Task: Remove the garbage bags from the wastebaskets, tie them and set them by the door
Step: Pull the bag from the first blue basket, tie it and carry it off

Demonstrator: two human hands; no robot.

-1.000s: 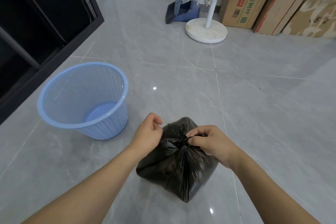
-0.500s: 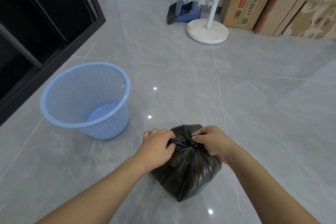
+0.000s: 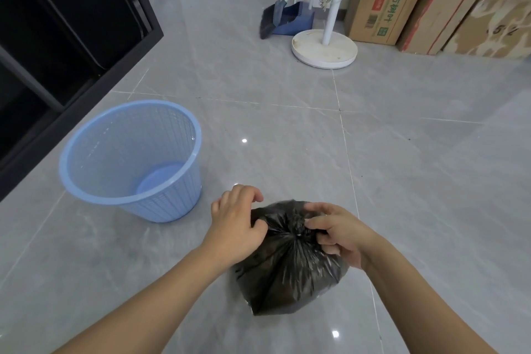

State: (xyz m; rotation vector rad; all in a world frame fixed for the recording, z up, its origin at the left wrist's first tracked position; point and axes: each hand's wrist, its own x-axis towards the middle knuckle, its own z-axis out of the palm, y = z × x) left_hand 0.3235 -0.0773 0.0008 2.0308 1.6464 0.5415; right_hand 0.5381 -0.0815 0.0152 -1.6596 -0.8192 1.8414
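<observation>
A black garbage bag sits full on the grey tiled floor in front of me, its gathered neck twisted into a knot at the top. My left hand pinches the plastic on the left of the knot with thumb and curled fingers. My right hand grips the bag's neck from the right, fingers curled round the bunched plastic. A light blue mesh wastebasket stands upright to the left with no bag inside it.
A black-framed sliding door runs along the left. At the back stand a white pole with a round base, a blue dustpan with a broom and cardboard boxes.
Both hands have shifted at the bag's neck: the left moved from beside it to pinching the plastic, and the gathered top now shows a tight knot between the hands.
</observation>
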